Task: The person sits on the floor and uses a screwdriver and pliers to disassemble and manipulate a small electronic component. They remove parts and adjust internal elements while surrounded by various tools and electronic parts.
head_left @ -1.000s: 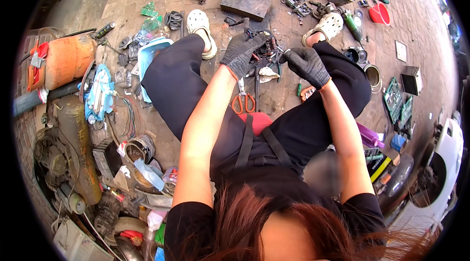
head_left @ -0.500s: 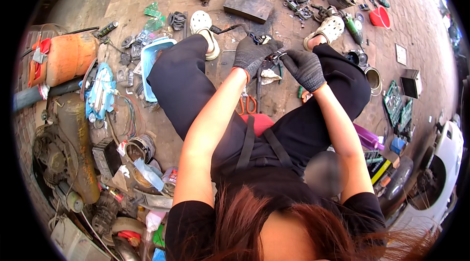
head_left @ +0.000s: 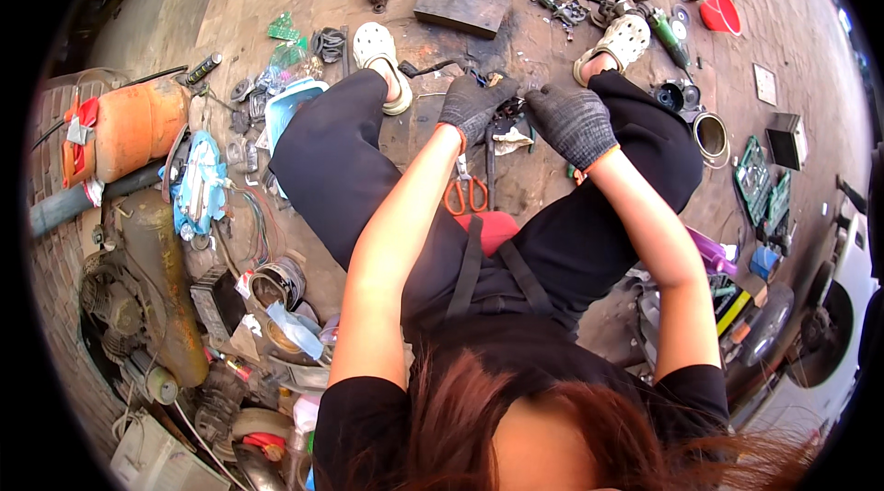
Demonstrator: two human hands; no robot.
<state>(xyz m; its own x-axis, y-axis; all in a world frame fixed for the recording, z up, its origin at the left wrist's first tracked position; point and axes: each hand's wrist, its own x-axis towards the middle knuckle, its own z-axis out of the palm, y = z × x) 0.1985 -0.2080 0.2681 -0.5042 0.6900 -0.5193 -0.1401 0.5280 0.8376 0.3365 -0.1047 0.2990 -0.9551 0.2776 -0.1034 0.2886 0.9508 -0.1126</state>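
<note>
My left hand (head_left: 471, 108), in a dark grey knit glove with an orange cuff, is closed around a small dark part (head_left: 505, 108) with bits of metal and wire on it. Just right of it my right hand (head_left: 573, 125), gloved alike, has its fingertips pressed together close to that part. Whatever the right fingers pinch is too small to make out. Below the hands, orange-handled scissors (head_left: 466, 196) and a dark bar (head_left: 490, 160) lie on the ground, with a whitish scrap (head_left: 512, 140) near the left hand.
A dark metal block (head_left: 461, 7) lies ahead of my feet. A green angle grinder (head_left: 669, 40) and a red bucket (head_left: 720, 13) are at far right. A blue basin (head_left: 287, 109) stands by my left knee, an orange gas cylinder (head_left: 143, 118) farther left. Loose parts litter both sides.
My right hand has shifted slightly left and up, its back turned more toward view. The left hand keeps its hold on the dark part. The whole view has tilted a little.
</note>
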